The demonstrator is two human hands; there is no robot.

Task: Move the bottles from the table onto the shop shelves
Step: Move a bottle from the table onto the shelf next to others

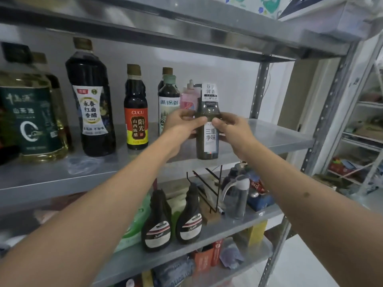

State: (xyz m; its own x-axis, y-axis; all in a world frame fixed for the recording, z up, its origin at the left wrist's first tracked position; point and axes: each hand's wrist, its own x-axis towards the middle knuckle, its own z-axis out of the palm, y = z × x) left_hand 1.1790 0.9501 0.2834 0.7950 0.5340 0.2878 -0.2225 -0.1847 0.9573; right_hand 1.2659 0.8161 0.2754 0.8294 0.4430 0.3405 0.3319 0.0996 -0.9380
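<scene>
A grey metal shelving unit (269,139) fills the view, its boards carried on perforated steel uprights (329,112). Behind it stands a plain white wall (234,71). To the right a beige door (300,96) sits near a second metal rack (360,139), loaded with blurred goods. Pale floor tiles (298,264) show at lower right. The light is even and cool, glinting off the upper shelf's underside.

Counts: 2 hands (209,126) on 1 grey-green bottle (207,139). Same shelf (279,139): 4 dark sauce bottles (92,100), 2 oil jugs (31,119), 1 pink bottle (187,100). Shelf below: 2 black squeeze bottles (172,224), 1 clear dispenser (236,199).
</scene>
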